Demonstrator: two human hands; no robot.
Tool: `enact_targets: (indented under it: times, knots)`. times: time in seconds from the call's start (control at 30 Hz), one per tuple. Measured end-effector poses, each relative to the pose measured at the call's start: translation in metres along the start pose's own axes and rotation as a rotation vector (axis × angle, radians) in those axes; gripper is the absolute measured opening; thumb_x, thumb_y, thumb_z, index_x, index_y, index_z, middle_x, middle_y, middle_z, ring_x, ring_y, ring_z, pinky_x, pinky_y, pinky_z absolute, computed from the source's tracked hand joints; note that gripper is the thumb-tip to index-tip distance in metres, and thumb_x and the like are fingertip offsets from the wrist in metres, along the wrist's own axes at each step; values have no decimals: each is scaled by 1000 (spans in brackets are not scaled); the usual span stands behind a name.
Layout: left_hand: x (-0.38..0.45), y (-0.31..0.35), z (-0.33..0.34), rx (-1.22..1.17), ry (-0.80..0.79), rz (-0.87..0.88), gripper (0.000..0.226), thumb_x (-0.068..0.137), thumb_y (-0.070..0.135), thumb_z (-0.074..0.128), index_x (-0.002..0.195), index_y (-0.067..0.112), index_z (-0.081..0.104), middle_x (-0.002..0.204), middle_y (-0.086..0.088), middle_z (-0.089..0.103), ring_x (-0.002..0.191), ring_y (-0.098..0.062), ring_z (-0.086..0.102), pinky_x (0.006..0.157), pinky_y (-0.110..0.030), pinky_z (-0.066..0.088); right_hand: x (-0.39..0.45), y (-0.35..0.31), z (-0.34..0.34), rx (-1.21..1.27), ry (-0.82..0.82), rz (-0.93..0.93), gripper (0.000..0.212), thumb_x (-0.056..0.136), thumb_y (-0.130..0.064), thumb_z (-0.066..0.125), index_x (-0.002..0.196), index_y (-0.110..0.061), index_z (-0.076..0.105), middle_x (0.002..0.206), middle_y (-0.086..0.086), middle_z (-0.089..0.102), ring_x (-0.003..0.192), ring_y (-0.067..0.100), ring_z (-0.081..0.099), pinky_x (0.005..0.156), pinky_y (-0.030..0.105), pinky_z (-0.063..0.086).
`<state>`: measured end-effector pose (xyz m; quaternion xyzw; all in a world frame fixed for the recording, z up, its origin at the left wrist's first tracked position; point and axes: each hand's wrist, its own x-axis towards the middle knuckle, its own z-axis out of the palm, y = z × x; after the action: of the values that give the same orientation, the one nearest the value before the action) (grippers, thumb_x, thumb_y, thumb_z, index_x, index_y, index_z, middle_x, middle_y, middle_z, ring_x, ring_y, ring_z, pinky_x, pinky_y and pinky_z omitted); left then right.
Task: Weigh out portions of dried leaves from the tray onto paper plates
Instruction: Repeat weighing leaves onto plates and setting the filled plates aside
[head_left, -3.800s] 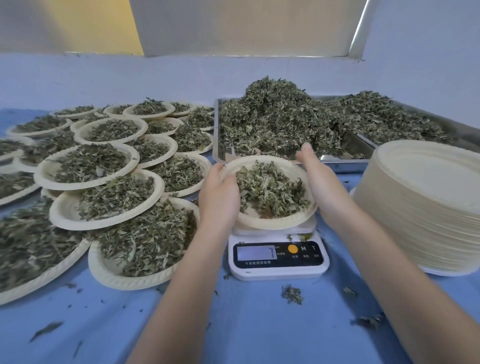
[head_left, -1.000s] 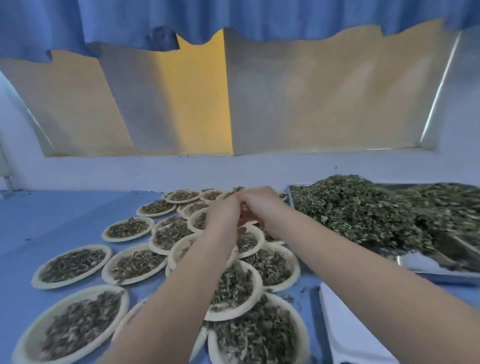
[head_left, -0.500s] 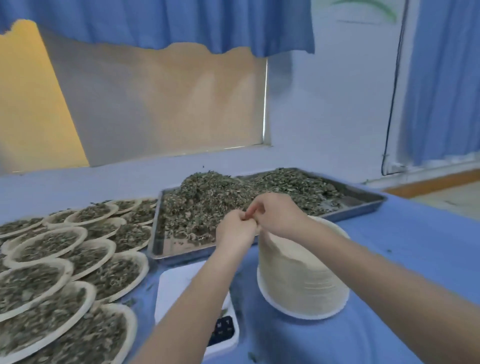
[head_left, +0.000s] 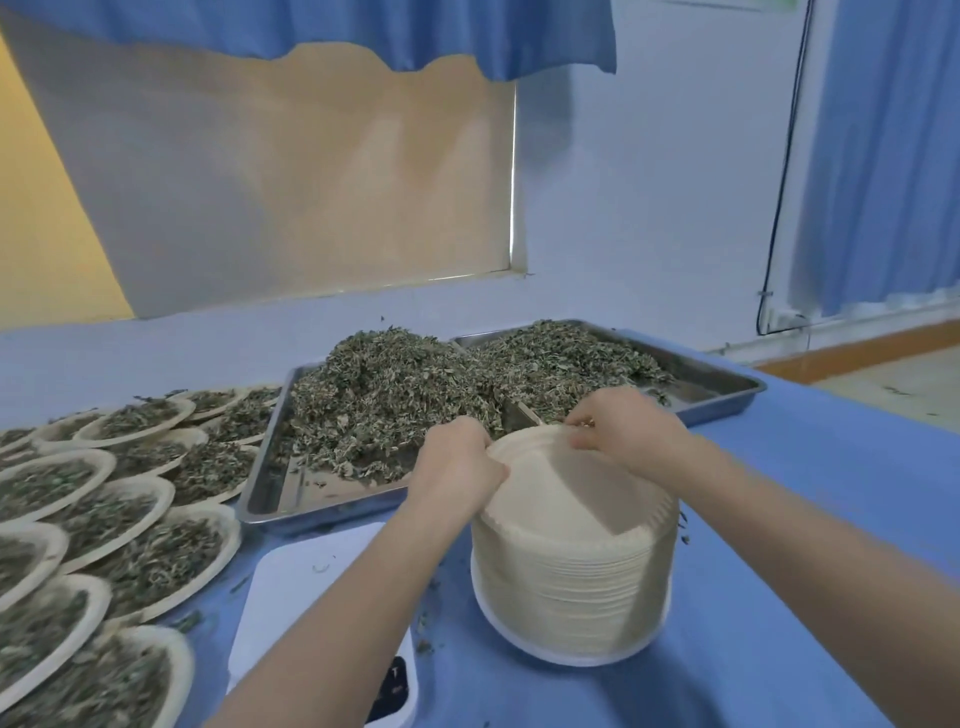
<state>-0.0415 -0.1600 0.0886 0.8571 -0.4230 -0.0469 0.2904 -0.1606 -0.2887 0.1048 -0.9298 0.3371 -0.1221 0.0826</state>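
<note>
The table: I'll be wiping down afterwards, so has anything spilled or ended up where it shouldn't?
Yes. Loose leaf bits lie scattered on the blue table between the scale and the stack of empty plates, with a few crumbs on the scale's bare platform. Nothing looks tipped or damaged.

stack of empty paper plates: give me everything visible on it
The stack of empty paper plates is a tall, upright column of cream, pulp-like round plates, rims forming fine ridges down its side. It stands on the blue table cover, just in front of the metal tray and right of the white scale. The left hand grips the top plate's left rim; the right hand pinches its far rim. No leaves lie on top.
</note>
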Motion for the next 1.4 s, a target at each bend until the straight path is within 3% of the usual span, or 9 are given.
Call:
enact_targets:
  times: [0.13, 0.27, 0.43, 0.73, 0.93, 1.07, 1.13, 1.23, 1.4]
  knots:
    - [0, 3, -1, 27, 51, 38, 10, 84, 10, 60, 87, 11, 69, 95, -12, 70, 81, -27, 66, 71, -38, 56, -2, 9, -7, 18, 17, -48, 16, 88, -10, 57, 90, 2, 67, 79, 21, 60, 66, 27, 48, 59, 32, 36]
    - [1, 8, -6, 55, 91, 100, 9, 83, 8, 60, 81, 15, 66, 91, -11, 70, 74, -27, 65, 66, -36, 55, -2, 12, -13, 72, 69, -75, 27, 87, -8, 59, 60, -11, 56, 58, 2, 43, 62, 17, 34, 58, 29, 28]
    - [6, 12, -13, 57, 94, 118, 19, 81, 6, 62, 80, 20, 49, 82, -7, 57, 69, -20, 47, 62, -30, 41, 0, 12, -15, 84, 67, -43, 15, 91, -16, 60, 92, -10, 73, 92, 5, 72, 88, 25, 66, 74, 36, 50]
    - [5, 6, -23, -11, 164, 66, 19, 83, 18, 65, 89, 0, 68, 93, -12, 69, 82, -25, 65, 73, -36, 54, 6, 12, -21, 153, 135, -55, 21, 94, -25, 56, 102, -15, 72, 106, 0, 71, 100, 21, 62, 78, 26, 43]
    - [-2, -11, -69, -543, 175, -181, 20, 81, 14, 70, 94, 0, 66, 96, -11, 67, 75, -19, 64, 58, -28, 55, 11, -26, -40, 301, 211, -16, 15, 88, -26, 63, 95, -25, 76, 91, -8, 70, 78, 9, 58, 54, 8, 38]
    - [-30, -42, -99, -1027, 256, -296, 6, 84, -3, 62, 88, -3, 58, 82, -14, 64, 48, -13, 63, 39, -19, 48, 17, -70, -39, 571, 219, 89, 15, 79, -13, 63, 64, -9, 59, 59, 8, 51, 60, 19, 38, 50, 26, 31]
    - [-42, -62, -107, -1134, 331, -334, 4, 85, -5, 58, 86, -2, 57, 82, -13, 62, 56, -15, 63, 43, -23, 53, 17, -97, -30, 701, 178, 96, 31, 78, -6, 60, 58, -13, 39, 51, 3, 33, 49, 20, 31, 44, 24, 23]
    - [-57, -88, -116, -1220, 447, -387, 6, 87, -3, 55, 85, 3, 55, 88, -10, 58, 70, -17, 60, 54, -26, 55, 15, -133, -9, 958, 68, 124, 17, 81, -4, 61, 69, -9, 51, 59, 6, 46, 50, 19, 43, 39, 18, 32]
    - [-74, -126, -108, -1198, 578, -386, 13, 91, 5, 48, 92, 7, 61, 87, -7, 61, 72, -20, 58, 61, -27, 46, -5, -164, 58, 1354, 69, 131, 22, 85, -13, 61, 103, -7, 71, 102, 19, 68, 93, 37, 64, 81, 48, 52]
